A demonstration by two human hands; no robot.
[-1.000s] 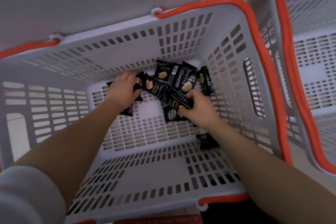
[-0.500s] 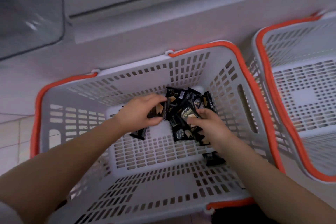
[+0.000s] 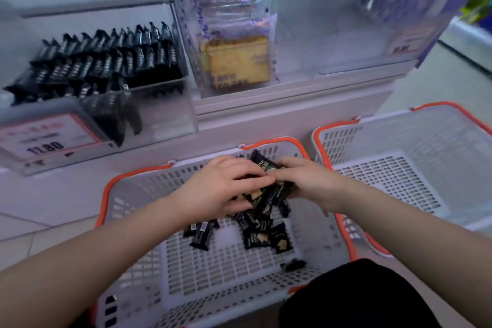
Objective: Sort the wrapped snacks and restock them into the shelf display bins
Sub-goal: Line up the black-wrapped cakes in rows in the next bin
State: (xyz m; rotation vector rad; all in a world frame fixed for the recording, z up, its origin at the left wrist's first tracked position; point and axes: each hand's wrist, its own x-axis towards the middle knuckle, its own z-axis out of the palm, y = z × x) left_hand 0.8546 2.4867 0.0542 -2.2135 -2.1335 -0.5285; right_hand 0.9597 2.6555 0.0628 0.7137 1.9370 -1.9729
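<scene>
Gripping a bunch of black snacks (image 3: 269, 194) between them, the left hand (image 3: 221, 186) and right hand (image 3: 306, 181) curl round it above the basket (image 3: 111, 189). More black snacks (image 3: 262, 237) lie loose on the basket's floor. Behind the basket, up left, a clear bin (image 3: 159, 112) holds rows of black packets (image 3: 101, 61). A second basket (image 3: 399, 146) stands just right.

Glossy snack wrappers (image 3: 269, 194); plastic basket (image 3: 213, 269)

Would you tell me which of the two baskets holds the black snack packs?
The left basket, under both hands; the right basket shows only bare mesh.
</scene>
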